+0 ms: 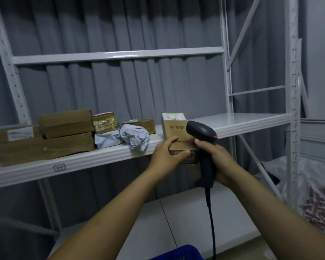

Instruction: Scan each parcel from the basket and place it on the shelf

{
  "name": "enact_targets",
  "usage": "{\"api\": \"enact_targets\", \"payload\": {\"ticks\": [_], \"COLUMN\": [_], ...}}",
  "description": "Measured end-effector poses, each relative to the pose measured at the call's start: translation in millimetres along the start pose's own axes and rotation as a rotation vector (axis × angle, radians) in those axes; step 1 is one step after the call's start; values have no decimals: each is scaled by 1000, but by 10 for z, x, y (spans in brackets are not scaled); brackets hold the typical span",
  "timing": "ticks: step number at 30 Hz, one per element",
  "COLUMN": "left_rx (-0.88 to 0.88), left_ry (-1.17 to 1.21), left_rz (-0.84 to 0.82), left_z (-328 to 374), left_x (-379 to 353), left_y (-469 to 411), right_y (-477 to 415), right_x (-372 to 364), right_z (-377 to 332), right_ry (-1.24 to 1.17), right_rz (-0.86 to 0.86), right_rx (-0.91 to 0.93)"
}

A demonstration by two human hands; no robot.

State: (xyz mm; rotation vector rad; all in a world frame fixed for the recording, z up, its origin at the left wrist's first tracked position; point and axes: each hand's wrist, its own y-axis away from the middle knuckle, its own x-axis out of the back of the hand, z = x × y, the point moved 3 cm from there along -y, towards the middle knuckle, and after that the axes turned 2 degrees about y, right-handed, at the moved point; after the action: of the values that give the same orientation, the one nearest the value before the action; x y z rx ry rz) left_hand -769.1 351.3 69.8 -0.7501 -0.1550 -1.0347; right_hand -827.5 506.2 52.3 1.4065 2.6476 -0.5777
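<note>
The cardboard box point(176, 132) is upright at the front edge of the shelf point(101, 156), right of the parcels already there point(68, 136); whether it rests on the shelf is unclear. The left hand point(167, 154) grips its lower corner, thumb across the front. The right hand point(217, 156) is wrapped round the scanner point(203, 132), whose head is just beside the box. This looks like the placing step. Next, push the box fully onto the shelf, let go, and reach for the blue basket point(178, 253).

Your left hand point(167, 156) is gripping a small brown cardboard parcel point(178, 139) at the white metal shelf point(251, 121) edge. Your right hand point(217, 158) is holding a black corded handheld scanner point(204, 145) just beside it.
</note>
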Motion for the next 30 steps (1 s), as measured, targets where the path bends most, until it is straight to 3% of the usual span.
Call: {"api": "enact_targets", "payload": {"ticks": [7,12,14,18,25,30], "left_rx": [-11,-44,-138,-381,-172,-42], "left_ry": [-172,-728,-806,-867,-836,-856], "left_rz": [156,249,225,21,-92,-4], "left_z": [-231,-331,-407,-614,-761,-902], "left_x": [-4,67,55,-39,-53,-59], "left_y": [-738,-1285,-1436,-1666,-2248,-2496], "right_y": [-627,-959,-1053,-1235,-1454,-1533], "right_x": [75,279,339,394,360,389], "right_z": [-7,139,180,230,319,367], "right_ry": [66,134,100,50,53,91], "right_rz": [97,101,96,85,35,3], "right_rx": [70,53,48,35,47,61]}}
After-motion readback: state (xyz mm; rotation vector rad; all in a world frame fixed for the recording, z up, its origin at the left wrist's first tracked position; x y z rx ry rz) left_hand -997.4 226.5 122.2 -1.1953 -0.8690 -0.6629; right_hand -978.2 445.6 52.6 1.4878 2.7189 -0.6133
